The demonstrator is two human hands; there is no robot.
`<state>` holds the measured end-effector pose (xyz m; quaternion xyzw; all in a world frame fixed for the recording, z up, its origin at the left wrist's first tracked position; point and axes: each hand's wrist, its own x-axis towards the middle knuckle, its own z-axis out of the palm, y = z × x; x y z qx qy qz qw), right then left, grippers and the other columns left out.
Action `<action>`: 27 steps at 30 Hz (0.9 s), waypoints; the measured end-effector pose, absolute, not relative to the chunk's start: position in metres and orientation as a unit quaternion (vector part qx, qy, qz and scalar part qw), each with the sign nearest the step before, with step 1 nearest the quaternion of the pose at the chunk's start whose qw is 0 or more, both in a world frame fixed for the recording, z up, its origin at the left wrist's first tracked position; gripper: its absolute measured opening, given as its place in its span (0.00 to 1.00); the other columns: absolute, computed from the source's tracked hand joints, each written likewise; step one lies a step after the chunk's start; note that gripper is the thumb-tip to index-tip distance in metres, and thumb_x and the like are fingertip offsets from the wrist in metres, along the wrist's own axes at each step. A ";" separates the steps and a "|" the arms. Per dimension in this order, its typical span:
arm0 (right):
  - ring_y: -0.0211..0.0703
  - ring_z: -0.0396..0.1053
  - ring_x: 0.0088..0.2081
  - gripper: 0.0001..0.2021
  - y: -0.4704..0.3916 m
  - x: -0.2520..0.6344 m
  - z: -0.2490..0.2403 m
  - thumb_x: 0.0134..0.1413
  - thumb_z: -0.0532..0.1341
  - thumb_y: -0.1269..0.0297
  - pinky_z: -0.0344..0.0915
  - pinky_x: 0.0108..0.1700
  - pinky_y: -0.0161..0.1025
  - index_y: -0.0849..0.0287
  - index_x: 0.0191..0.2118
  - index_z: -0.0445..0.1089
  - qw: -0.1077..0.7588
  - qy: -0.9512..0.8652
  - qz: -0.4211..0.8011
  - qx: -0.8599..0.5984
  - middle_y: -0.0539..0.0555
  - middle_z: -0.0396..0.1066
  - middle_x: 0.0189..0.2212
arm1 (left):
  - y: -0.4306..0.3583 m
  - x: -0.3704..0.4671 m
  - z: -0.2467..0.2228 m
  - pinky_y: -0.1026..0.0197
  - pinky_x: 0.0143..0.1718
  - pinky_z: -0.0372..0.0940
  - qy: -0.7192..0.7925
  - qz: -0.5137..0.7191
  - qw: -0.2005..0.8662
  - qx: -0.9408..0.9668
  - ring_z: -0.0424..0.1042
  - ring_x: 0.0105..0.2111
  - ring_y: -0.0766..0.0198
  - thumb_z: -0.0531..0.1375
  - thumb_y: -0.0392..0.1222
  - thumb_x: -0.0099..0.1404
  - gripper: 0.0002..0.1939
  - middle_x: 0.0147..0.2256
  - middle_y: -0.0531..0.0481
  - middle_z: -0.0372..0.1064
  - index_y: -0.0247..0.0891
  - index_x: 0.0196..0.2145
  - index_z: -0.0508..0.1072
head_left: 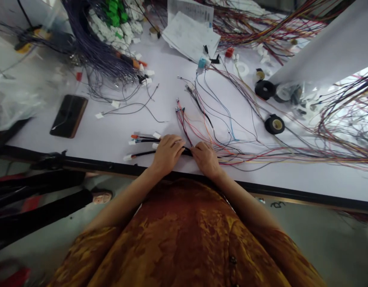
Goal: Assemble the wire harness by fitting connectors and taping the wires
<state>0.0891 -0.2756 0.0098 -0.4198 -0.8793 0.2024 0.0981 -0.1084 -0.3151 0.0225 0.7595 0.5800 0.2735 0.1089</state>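
A wire harness (pixel 187 152) runs along the front of the table under both my hands. My left hand (pixel 169 151) is closed over its black-wrapped part, from which several branches with white and orange connectors (pixel 129 157) stick out to the left. Close beside it, my right hand (pixel 205 158) pinches the bundle where the loose coloured wires (pixel 262 155) start and trail off right. Red and black wires with metal terminals (pixel 178 109) rise from between the hands. My fingertips partly hide the wrapped section.
Rolls of black tape (pixel 274 124) lie right of centre. A phone (pixel 69 115) rests at the left, below a bundle of purple wires (pixel 97 48) and white and green connectors (pixel 115 14). Papers (pixel 190 36) lie at the back. Another person's legs (pixel 52 199) show at lower left.
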 end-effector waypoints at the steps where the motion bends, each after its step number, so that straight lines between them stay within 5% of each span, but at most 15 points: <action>1: 0.48 0.64 0.42 0.13 -0.277 0.090 0.009 0.67 0.54 0.65 0.62 0.48 0.44 0.58 0.46 0.76 0.089 -0.883 0.195 -0.418 0.59 0.70 0.40 | -0.314 -0.110 0.016 0.51 0.48 0.63 0.569 0.242 0.101 0.779 0.71 0.43 0.54 0.52 0.43 0.72 0.12 0.40 0.43 0.75 0.38 0.38 0.74; 7: 0.54 0.62 0.48 0.19 -0.285 0.104 -0.002 0.63 0.59 0.60 0.62 0.51 0.49 0.57 0.57 0.71 0.090 -0.892 0.180 -0.406 0.60 0.69 0.46 | -0.311 -0.113 -0.013 0.54 0.37 0.59 0.595 0.130 0.035 0.792 0.68 0.36 0.54 0.49 0.44 0.73 0.17 0.32 0.43 0.71 0.36 0.31 0.72; 13: 0.50 0.64 0.47 0.14 -0.292 0.125 0.002 0.63 0.59 0.58 0.61 0.53 0.46 0.62 0.47 0.75 0.182 -0.857 0.219 -0.429 0.60 0.70 0.43 | -0.315 -0.105 -0.009 0.54 0.37 0.58 0.622 0.104 0.020 0.776 0.68 0.37 0.53 0.50 0.42 0.73 0.15 0.33 0.42 0.70 0.34 0.34 0.73; 19: 0.53 0.63 0.48 0.17 -0.285 0.115 0.011 0.62 0.61 0.59 0.59 0.52 0.48 0.56 0.54 0.73 0.126 -0.878 0.203 -0.415 0.58 0.69 0.45 | -0.329 -0.104 -0.005 0.51 0.44 0.60 0.574 0.139 0.075 0.804 0.65 0.44 0.50 0.54 0.47 0.71 0.16 0.43 0.40 0.69 0.35 0.46 0.74; 27: 0.53 0.61 0.47 0.21 -0.286 0.102 0.005 0.64 0.57 0.57 0.60 0.51 0.48 0.54 0.59 0.70 0.092 -0.873 0.168 -0.448 0.60 0.67 0.43 | -0.334 -0.113 -0.016 0.52 0.41 0.60 0.585 0.107 0.060 0.802 0.64 0.39 0.53 0.52 0.44 0.72 0.17 0.40 0.41 0.67 0.40 0.54 0.74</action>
